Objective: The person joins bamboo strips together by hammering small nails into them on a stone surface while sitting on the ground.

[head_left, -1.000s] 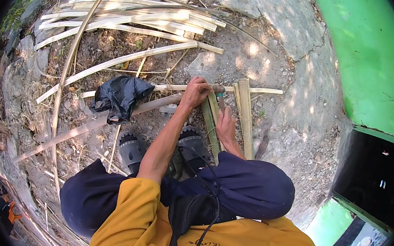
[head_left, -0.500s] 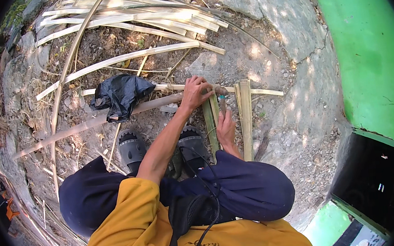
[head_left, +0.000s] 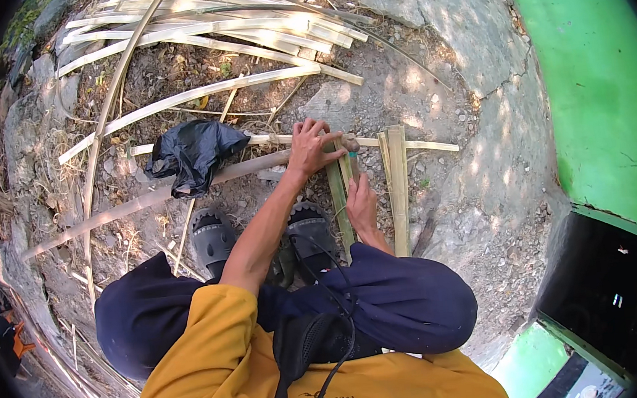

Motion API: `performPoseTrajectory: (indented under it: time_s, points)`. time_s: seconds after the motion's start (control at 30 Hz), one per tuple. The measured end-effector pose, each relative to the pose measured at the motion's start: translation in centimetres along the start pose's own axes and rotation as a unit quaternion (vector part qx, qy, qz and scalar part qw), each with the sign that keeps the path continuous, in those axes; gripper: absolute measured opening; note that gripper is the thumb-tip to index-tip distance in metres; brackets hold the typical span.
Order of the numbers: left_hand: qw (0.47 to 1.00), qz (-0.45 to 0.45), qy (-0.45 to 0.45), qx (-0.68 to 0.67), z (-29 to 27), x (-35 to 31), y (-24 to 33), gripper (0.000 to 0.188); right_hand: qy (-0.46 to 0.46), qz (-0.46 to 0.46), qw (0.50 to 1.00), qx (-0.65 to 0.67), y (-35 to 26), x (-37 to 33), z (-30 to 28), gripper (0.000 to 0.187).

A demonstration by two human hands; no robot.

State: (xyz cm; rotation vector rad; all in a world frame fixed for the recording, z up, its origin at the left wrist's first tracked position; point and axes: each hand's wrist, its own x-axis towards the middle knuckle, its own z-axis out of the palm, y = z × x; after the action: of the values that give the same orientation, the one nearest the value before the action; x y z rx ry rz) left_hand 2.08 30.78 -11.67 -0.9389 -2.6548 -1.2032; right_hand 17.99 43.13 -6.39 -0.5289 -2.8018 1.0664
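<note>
My left hand point(head_left: 310, 147) is closed over the upper end of a narrow green-yellow bamboo strip point(head_left: 339, 201) standing between my knees and the pole. Close by on its right, my right hand point(head_left: 361, 204) grips a slim tool point(head_left: 353, 163) with a teal band; its working end lies against the strip's top and its kind cannot be made out. Under both passes a long bamboo pole point(head_left: 254, 166) lying across the ground. Right of my right hand, pale split bamboo slats point(head_left: 397, 184) lean upright against a thin pale strip point(head_left: 428, 145).
A pile of pale bamboo slats point(head_left: 264, 28) lies on the ground ahead. A crumpled black plastic bag point(head_left: 195, 153) rests over the pole at left. My boots point(head_left: 310, 234) stand just behind the pole. A green wall point(head_left: 598, 80) runs along the right, beside cracked concrete point(head_left: 430, 4).
My right hand and the tool have shifted slightly left, bringing the teal band nearer the strip. My left hand has moved slightly left and stays at the strip's top.
</note>
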Motion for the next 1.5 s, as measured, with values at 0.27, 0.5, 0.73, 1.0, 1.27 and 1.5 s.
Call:
performPoseTrajectory:
  time_s: [0.27, 0.5, 0.73, 1.0, 1.27, 1.5]
  points:
    - [1.0, -0.021, -0.014, -0.01, -0.2, -0.3, 0.0, 0.049, 0.004, 0.006, 1.0, 0.016, 0.3, -0.4, 0.1, 0.026]
    - [0.999, -0.018, -0.027, -0.037, -1.9, -0.6, -0.5, 0.059, 0.031, 0.071, 0.996, 0.048, 0.3, -0.7, -1.0, 0.023]
    - [0.988, -0.108, -0.069, 0.08, -2.9, -3.0, 0.6, 0.043, 0.043, 0.108, 0.993, 0.022, 2.5, -0.5, -0.1, 0.04]
    - [0.98, -0.111, -0.101, 0.128, -2.3, -2.9, -0.7, 0.038, 0.044, 0.055, 0.997, -0.037, 4.8, 0.0, 1.9, 0.043]
    - [0.985, -0.105, -0.135, 0.011, -3.9, -3.3, 0.2, 0.043, 0.029, 0.111, 0.993, 0.029, 3.3, -1.0, 0.0, 0.038]
    - [0.986, -0.133, -0.089, -0.039, -3.9, -2.9, -0.4, 0.045, 0.066, 0.083, 0.992, 0.061, 3.2, -0.6, -0.2, 0.027]
